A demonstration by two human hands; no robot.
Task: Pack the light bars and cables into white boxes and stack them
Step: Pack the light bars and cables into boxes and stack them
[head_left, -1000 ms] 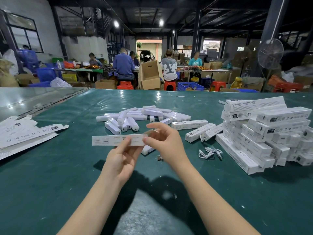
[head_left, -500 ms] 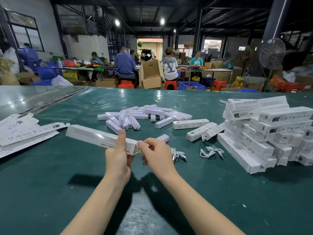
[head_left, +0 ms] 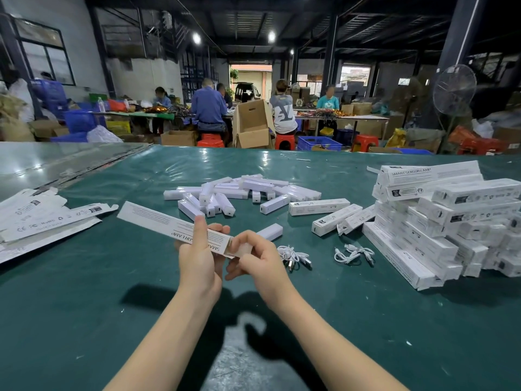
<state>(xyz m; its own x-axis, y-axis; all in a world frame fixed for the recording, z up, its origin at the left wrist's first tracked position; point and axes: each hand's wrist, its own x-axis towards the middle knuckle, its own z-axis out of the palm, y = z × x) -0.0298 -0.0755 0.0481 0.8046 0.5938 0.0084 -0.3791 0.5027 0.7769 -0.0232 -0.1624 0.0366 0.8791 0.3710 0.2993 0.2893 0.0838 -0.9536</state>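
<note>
Two bare forearms reach out over a green table (head_left: pixel 84 306), seen from the person's own head. The left hand (head_left: pixel 198 259) grips a long white box (head_left: pixel 158 220) held above the table, with the thumb pressed across its top face and the fingers curled underneath. The box slants from far left down to near right, printed side up. The right hand (head_left: pixel 258 256) meets its near end, fingers curled and pinching that end; whether the flap is open cannot be told.

Just behind the right hand lies one light bar (head_left: pixel 272 230). Farther back, mid-table, is a loose pile (head_left: pixel 239 190) of light bars. Two coiled white cables (head_left: pixel 294 255) lie right of the hands, apart from each other. A stack (head_left: pixel 439 221) of white boxes stands at the right, with three loose ones beside it. Flat cartons (head_left: pixel 42 218) lie at the left edge. Beyond the table, workers (head_left: pixel 208 108) sit at benches.
</note>
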